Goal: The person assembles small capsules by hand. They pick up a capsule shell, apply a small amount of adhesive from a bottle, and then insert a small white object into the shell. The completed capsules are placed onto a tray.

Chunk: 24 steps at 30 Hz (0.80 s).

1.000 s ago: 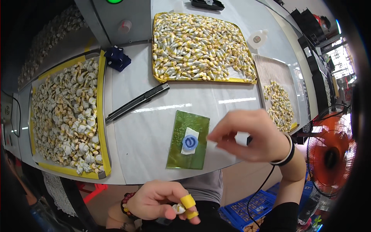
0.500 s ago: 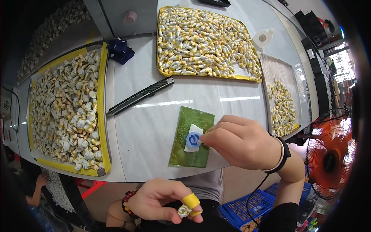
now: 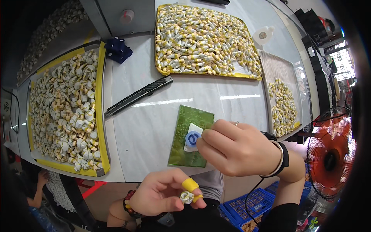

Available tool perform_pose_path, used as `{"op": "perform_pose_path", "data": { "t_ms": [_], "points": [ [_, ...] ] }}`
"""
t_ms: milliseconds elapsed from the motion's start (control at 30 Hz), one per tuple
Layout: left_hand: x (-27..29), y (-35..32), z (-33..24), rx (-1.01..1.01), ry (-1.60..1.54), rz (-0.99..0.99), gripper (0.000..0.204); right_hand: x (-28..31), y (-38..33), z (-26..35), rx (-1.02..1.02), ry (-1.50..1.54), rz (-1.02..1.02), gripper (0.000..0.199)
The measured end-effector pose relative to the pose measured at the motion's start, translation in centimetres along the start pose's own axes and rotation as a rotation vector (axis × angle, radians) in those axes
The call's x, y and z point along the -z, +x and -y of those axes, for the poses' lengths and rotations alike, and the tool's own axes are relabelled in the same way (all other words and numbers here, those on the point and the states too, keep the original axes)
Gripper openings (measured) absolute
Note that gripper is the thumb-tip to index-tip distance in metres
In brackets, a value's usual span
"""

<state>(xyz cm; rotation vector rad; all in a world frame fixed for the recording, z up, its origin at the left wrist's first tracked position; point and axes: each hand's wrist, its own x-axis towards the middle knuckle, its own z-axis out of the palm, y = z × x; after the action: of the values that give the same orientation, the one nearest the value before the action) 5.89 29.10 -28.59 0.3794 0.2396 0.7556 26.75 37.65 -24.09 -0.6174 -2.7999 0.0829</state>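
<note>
Near the table's front edge, my left hand (image 3: 158, 193) pinches a small silvery-white hollow piece (image 3: 187, 197) between thumb and forefinger. Yellow tape (image 3: 189, 185) wraps two of its fingertips. On the table lies a green glass plate (image 3: 178, 156), carrying a white patch (image 3: 189, 148) with a round smear of blue paste (image 3: 192, 138). My right hand (image 3: 241, 149) is closed in a pinch beside that paste, over the plate's right edge. What it holds is hidden behind its fingers.
A black utility knife (image 3: 139, 96) lies left of the plate. Trays of small yellow-and-white pieces stand at the left (image 3: 101, 116), back (image 3: 247, 77) and right (image 3: 272, 63). Behind are a dark blue cloth (image 3: 118, 50) and a white bottle (image 3: 264, 36). An orange fan (image 3: 330, 154) stands at far right.
My left hand has risen slightly, and the piece has turned in its fingers. My right hand has rolled over, its fingers more curled, still beside the blue paste.
</note>
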Motion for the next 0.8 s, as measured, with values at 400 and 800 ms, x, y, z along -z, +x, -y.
{"op": "perform_pose_path", "data": {
  "t_ms": [400,800],
  "points": [
    [0.0,1.0,-0.4,0.136,-0.128,-0.035,0.031,2.0,-1.0,1.2,-0.134,0.519,-0.348,0.02],
    [-0.4,1.9,-0.2,0.286,-0.251,0.007,0.029,3.7,-0.8,2.0,0.004,0.396,-0.231,0.019]
  ]
}}
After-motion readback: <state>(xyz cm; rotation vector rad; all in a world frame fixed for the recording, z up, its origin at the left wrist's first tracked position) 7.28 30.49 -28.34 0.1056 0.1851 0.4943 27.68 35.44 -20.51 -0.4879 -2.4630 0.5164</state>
